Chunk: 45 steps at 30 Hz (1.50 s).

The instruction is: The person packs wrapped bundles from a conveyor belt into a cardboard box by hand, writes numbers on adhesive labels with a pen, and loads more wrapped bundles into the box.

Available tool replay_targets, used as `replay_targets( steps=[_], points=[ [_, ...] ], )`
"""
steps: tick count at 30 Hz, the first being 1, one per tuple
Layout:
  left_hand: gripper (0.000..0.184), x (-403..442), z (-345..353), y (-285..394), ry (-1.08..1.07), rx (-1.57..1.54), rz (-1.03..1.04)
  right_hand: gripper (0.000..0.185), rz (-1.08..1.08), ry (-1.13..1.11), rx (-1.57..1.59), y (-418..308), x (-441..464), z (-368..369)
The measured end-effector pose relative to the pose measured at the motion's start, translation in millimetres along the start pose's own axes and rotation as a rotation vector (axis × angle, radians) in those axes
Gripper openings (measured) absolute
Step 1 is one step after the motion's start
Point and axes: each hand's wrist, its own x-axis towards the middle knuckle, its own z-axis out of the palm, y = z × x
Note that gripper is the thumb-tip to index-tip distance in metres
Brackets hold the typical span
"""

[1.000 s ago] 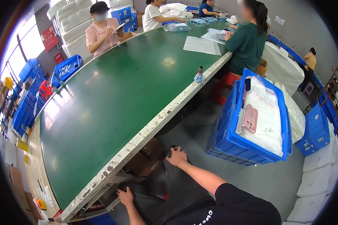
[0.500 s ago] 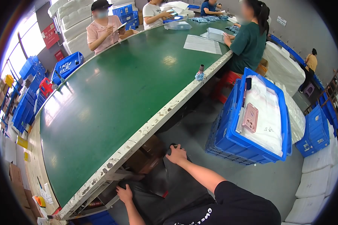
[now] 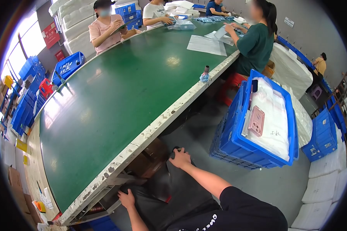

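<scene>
My left hand (image 3: pixel 126 198) lies against the knee of my black trousers (image 3: pixel 148 204), below the table edge. Over the other knee rests my right hand (image 3: pixel 180 158), its fingers spread and bent a little around the dark cloth. I see nothing held in either hand, though some fingertips are hidden. Beside the hands runs the long green-topped table (image 3: pixel 115 111) with its chipped white edge (image 3: pixel 142 139). A small bottle-like object (image 3: pixel 205 75) with a dark top and a blue wrapping stands on that edge.
To my right, a blue crate (image 3: pixel 235 127) holds white packing sheets (image 3: pixel 274 131) and a pink phone case (image 3: pixel 257 121). Cardboard boxes (image 3: pixel 144 159) sit under the table. Several people work around it, including one in green (image 3: pixel 254 50) handling a clear container (image 3: pixel 220 32).
My hands stay on my knees. The person in green has raised a hand and tilted the clear container up. The person in pink has tilted the thing they hold.
</scene>
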Motion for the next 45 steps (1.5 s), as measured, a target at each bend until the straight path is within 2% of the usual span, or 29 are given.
replay_targets(
  steps=[45],
  points=[
    [0.076,-1.3,-2.2,1.9,0.004,-0.021,0.008,0.066,-0.002,-0.002,-0.005,-0.8,-0.1,-0.5]
  ],
)
